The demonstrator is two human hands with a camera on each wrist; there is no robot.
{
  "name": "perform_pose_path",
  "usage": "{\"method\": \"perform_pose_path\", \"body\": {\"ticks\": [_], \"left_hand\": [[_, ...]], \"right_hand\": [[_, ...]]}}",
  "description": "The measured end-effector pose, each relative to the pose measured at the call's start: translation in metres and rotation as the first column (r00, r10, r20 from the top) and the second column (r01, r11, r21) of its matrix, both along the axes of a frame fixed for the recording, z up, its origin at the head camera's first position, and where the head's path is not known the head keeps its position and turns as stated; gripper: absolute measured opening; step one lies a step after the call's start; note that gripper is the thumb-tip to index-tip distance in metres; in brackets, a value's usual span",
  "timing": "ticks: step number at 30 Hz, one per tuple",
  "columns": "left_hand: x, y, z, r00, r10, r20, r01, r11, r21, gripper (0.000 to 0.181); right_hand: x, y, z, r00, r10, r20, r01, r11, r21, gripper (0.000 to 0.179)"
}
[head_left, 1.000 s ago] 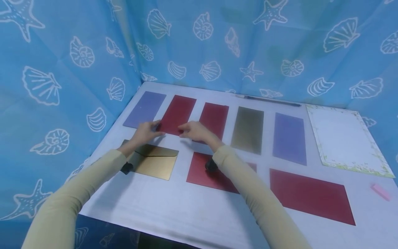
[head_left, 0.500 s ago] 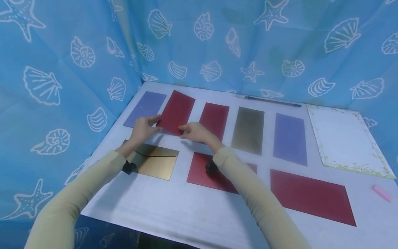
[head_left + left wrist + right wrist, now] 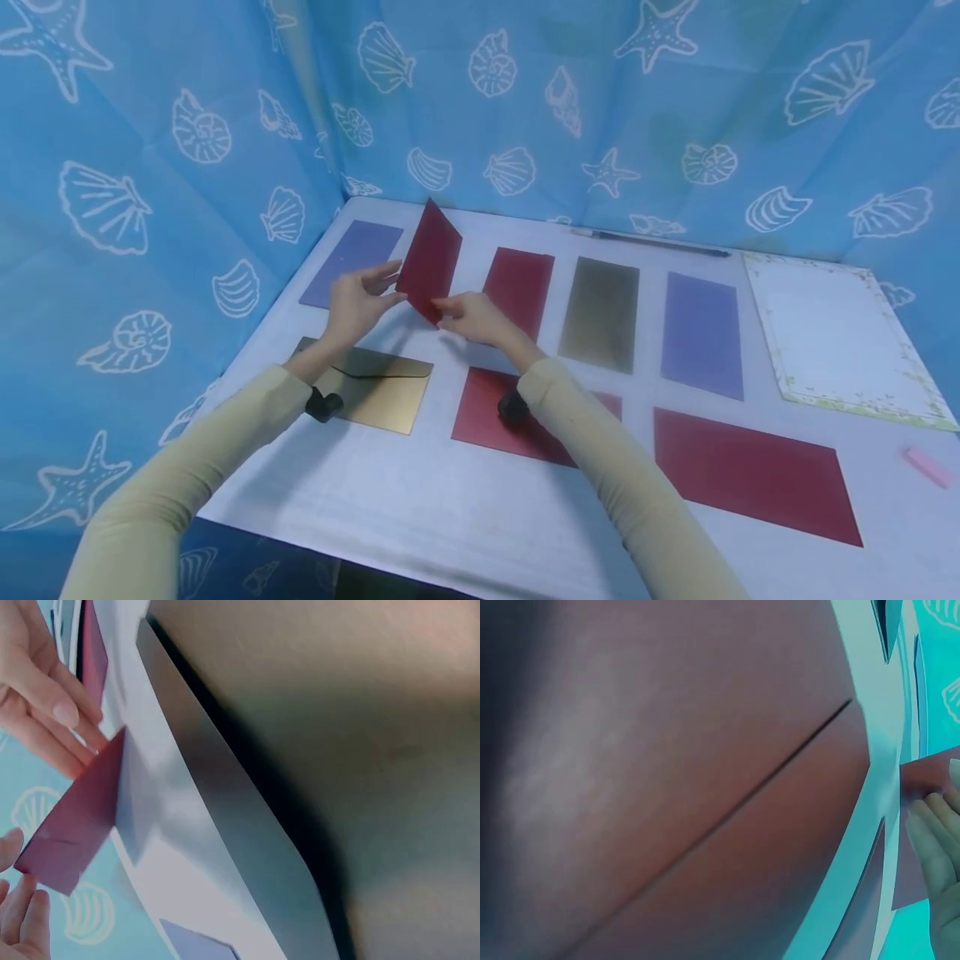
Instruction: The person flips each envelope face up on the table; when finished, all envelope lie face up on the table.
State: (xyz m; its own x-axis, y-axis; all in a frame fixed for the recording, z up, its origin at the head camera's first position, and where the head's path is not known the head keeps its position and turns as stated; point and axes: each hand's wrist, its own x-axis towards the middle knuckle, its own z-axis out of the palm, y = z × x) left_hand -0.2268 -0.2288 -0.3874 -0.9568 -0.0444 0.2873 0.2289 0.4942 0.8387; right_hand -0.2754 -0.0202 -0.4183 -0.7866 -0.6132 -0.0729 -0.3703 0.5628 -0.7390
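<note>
A red envelope [image 3: 433, 254] stands tilted up off the white table, its left side raised. My left hand [image 3: 351, 307] holds its near left corner between the thumb and spread fingers. At the near right corner my right hand [image 3: 480, 317] pinches the envelope with thumb and fingertips. In the left wrist view the red envelope [image 3: 79, 817] slants between both hands, its lower corner at my left fingers [image 3: 34, 915]. Part of the right hand [image 3: 939, 855] shows against the red envelope [image 3: 910, 889] at the right edge of the right wrist view.
Purple envelopes [image 3: 702, 335], a dark gold one [image 3: 600, 315] and another red one [image 3: 521, 283] lie in the back row. Nearer are a gold envelope [image 3: 386, 407] and red ones [image 3: 757, 475]. A bordered sheet [image 3: 843, 337], pink eraser [image 3: 927, 467] and pen-like stick [image 3: 660, 243] lie farther right.
The red envelope has risen from lying flat to a steep tilt, its left side lifting. My left hand has shifted slightly right and up with it; my right hand has stayed at the corner.
</note>
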Motion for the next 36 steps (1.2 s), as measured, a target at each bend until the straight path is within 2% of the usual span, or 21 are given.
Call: {"method": "perform_pose_path", "body": {"ticks": [3,6,9,12,16,19,22,25,28,32,36], "left_hand": [[-0.002,0.008,-0.001,1.0,-0.009,-0.023,0.009,1.0,0.025,0.047],[-0.004,0.016,-0.004,0.999,-0.022,-0.032,0.023,1.0,0.012,0.049],[-0.004,0.023,-0.008,0.998,-0.047,-0.038,0.046,0.999,-0.021,0.054],[-0.006,0.029,-0.013,0.997,-0.061,-0.05,0.06,0.998,-0.033,0.059],[-0.011,0.036,-0.019,0.996,-0.063,-0.071,0.06,0.997,-0.038,0.06],[-0.014,0.041,-0.022,0.994,-0.074,-0.078,0.069,0.995,-0.067,0.058],[-0.016,0.047,-0.024,0.992,-0.096,-0.081,0.089,0.992,-0.088,0.057],[-0.016,0.052,-0.026,0.99,-0.115,-0.079,0.107,0.989,-0.1,0.054],[-0.016,0.056,-0.028,0.989,-0.119,-0.092,0.109,0.988,-0.107,0.051],[-0.015,0.058,-0.028,0.987,-0.121,-0.108,0.107,0.986,-0.129,0.048],[-0.015,0.056,-0.027,0.986,-0.129,-0.107,0.112,0.982,-0.155,0.048]], "right_hand": [[0.002,0.006,-0.002,0.999,-0.026,0.031,0.027,0.999,-0.04,0.049],[0.003,0.011,-0.003,0.998,-0.036,0.051,0.04,0.996,-0.081,0.049],[0.002,0.013,-0.001,0.999,-0.019,0.039,0.023,0.995,-0.093,0.049],[-0.002,0.015,0.002,1.0,-0.008,-0.015,0.007,0.998,-0.066,0.046],[-0.011,0.02,0.014,0.99,-0.075,-0.123,0.066,0.995,-0.073,0.042],[-0.019,0.021,0.029,0.969,-0.163,-0.188,0.139,0.981,-0.132,0.045],[-0.026,0.017,0.045,0.95,-0.218,-0.222,0.186,0.97,-0.155,0.053],[-0.028,0.008,0.059,0.943,-0.24,-0.231,0.22,0.969,-0.11,0.059],[-0.028,-0.003,0.067,0.945,-0.236,-0.226,0.234,0.972,-0.038,0.06],[-0.026,-0.011,0.066,0.945,-0.243,-0.219,0.248,0.969,-0.008,0.055],[-0.028,-0.012,0.059,0.938,-0.269,-0.22,0.265,0.963,-0.046,0.056]]}}
